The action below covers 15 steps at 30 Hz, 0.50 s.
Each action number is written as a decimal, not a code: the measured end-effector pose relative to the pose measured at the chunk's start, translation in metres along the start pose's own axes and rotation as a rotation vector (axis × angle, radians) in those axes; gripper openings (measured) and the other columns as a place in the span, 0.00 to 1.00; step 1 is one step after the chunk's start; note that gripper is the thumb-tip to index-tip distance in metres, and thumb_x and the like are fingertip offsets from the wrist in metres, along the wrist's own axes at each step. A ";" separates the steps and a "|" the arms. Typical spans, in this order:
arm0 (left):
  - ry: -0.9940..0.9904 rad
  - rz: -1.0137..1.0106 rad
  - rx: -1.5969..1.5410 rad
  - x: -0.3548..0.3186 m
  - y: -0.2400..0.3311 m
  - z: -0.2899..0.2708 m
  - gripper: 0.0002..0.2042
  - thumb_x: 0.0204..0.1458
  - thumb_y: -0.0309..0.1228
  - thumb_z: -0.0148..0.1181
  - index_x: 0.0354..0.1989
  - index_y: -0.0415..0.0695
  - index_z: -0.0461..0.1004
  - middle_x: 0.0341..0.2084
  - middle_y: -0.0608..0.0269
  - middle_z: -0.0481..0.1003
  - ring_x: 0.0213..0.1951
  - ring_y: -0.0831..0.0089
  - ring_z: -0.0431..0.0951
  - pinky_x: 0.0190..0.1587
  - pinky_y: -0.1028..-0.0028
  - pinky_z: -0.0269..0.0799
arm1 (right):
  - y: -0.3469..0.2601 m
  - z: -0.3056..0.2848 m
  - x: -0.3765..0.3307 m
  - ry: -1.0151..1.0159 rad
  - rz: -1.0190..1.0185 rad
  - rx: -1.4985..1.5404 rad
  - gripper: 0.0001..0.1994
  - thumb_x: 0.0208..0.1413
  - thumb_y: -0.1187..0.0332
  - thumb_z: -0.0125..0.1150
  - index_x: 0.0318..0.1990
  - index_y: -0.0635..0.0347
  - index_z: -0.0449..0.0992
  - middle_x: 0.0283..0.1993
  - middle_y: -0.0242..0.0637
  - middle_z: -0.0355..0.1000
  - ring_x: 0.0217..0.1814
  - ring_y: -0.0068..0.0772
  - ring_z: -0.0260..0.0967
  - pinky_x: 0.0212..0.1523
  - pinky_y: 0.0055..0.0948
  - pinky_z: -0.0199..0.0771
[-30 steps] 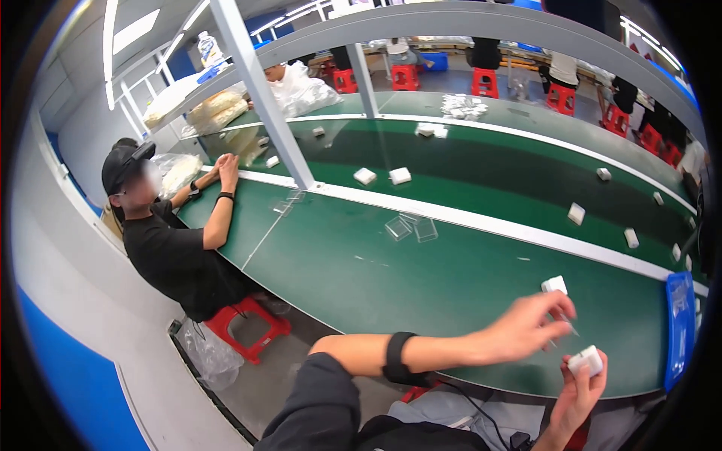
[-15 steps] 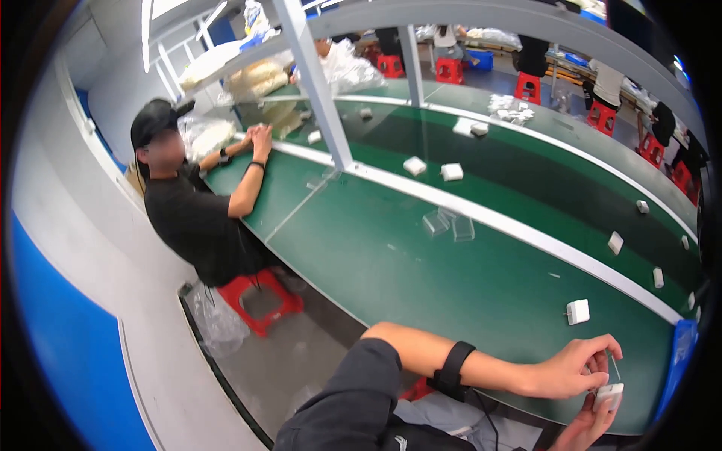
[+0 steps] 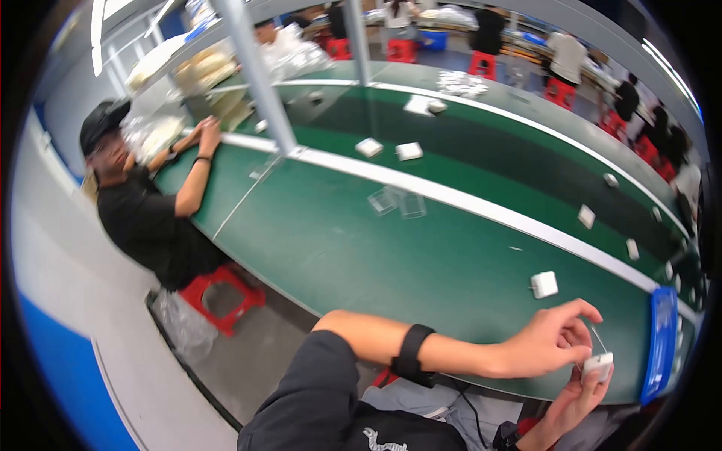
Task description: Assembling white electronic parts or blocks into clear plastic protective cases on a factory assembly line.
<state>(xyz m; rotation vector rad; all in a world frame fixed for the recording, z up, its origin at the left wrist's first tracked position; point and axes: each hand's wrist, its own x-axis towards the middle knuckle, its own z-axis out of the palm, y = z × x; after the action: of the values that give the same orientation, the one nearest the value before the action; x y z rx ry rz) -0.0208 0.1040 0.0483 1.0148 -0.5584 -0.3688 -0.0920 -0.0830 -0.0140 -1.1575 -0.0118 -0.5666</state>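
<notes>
In my right hand (image 3: 575, 402) is a small white block that looks like a plug adapter (image 3: 599, 366), held in the fingers at the bench's near right. Just above it my left hand (image 3: 547, 340) is curled, thumb close to the block. Between its fingers and the block runs a thin, clear plastic piece (image 3: 599, 338), seen mostly as a bright edge; its full shape cannot be made out. Another white plug adapter (image 3: 544, 285), with metal prongs on its left side, lies on the green bench beyond my left hand.
Clear plastic covers (image 3: 397, 201) lie mid-bench, near a white rail (image 3: 451, 197). Behind it, a green conveyor belt (image 3: 481, 161) bears several white blocks. A blue bin (image 3: 660, 346) stands at the right. At the left, a co-worker (image 3: 143, 218) sits on a red stool (image 3: 218, 297).
The whole view has swung, so the bench and the co-worker sit further left and the blue bin shows more. Both hands stay together at the white adapter.
</notes>
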 end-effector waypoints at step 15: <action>-0.010 -0.016 0.055 0.013 0.021 -0.018 0.19 0.50 0.17 0.57 0.52 0.32 0.65 0.40 0.48 0.73 0.41 0.67 0.76 0.44 0.71 0.76 | -0.022 0.075 0.009 -0.014 -0.060 0.064 0.14 0.46 0.82 0.64 0.41 0.68 0.69 0.37 0.39 0.72 0.39 0.22 0.70 0.38 0.21 0.72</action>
<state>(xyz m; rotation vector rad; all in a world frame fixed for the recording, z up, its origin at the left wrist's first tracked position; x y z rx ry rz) 0.0009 0.1198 0.0626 1.0711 -0.5729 -0.3745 -0.0733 -0.0276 0.0392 -1.1014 -0.0765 -0.6075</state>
